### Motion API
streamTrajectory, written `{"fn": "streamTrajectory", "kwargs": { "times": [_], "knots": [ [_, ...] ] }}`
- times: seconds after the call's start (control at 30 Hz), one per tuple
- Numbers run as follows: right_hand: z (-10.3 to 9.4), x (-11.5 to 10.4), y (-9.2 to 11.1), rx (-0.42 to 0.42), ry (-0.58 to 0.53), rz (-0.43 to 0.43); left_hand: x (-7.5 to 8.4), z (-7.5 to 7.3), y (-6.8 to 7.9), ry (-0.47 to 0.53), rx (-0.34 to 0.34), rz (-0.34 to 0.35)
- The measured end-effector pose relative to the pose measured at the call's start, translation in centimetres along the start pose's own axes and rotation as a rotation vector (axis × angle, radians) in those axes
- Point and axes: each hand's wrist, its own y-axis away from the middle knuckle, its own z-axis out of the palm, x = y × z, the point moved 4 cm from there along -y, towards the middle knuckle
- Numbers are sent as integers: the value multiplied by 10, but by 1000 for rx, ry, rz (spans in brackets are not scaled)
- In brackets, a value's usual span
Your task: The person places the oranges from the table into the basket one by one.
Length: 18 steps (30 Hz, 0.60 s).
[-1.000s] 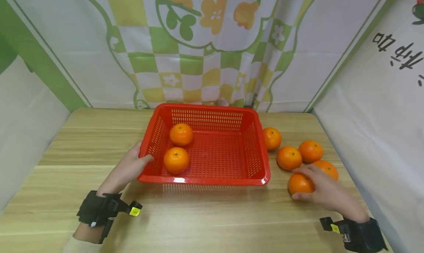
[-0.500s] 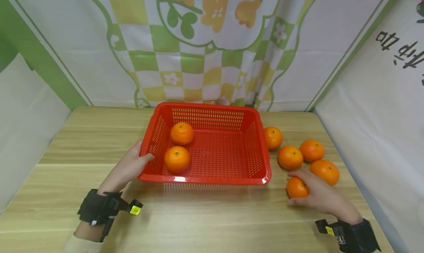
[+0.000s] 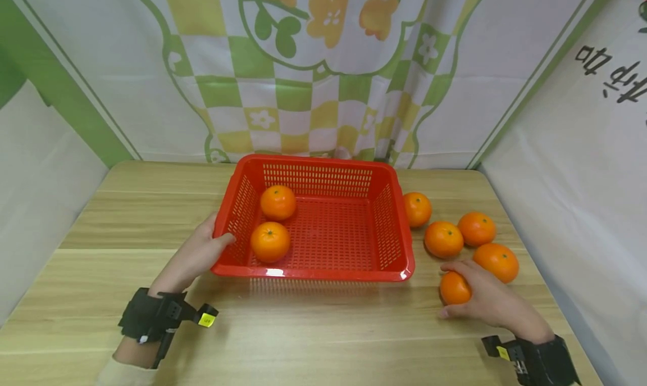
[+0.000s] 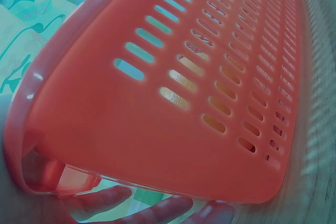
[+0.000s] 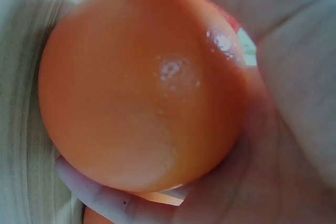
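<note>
My left hand (image 3: 199, 254) grips the left wall of a red plastic basket (image 3: 313, 275), thumb over the rim. In the left wrist view, several fingers (image 4: 157, 211) show beside the basket's slotted wall (image 4: 121, 140). Inside, toward the left, lie two oranges, a rear orange (image 3: 278, 202) and a front orange (image 3: 270, 242). Right of the basket, my right hand (image 3: 487, 299) holds another orange (image 3: 454, 289) low at the table, its thumb and fingers curled round it. The right wrist view has this orange (image 5: 142, 87) close up, with wood alongside.
Several loose oranges lie right of the basket: one at its wall (image 3: 417, 209), a nearer orange (image 3: 443, 240), a farther orange (image 3: 477, 228), and an orange (image 3: 497, 262) just behind my right hand. A patterned curtain (image 3: 323, 105) hangs behind the wooden table (image 3: 323, 335).
My right hand has shifted slightly left with the orange it holds. The left hand stays on the basket, and the other oranges keep their places.
</note>
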Motion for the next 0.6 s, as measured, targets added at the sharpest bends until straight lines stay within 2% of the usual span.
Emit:
{"fn": "streamTrajectory", "kwargs": {
  "times": [0.27,0.6],
  "knots": [
    [2,-4,-3,9,40,5,0,0,0,7,-3,-6],
    [6,-10,-7,-12,71,54,-2,0,-1,11,-2,-2]
  ]
}}
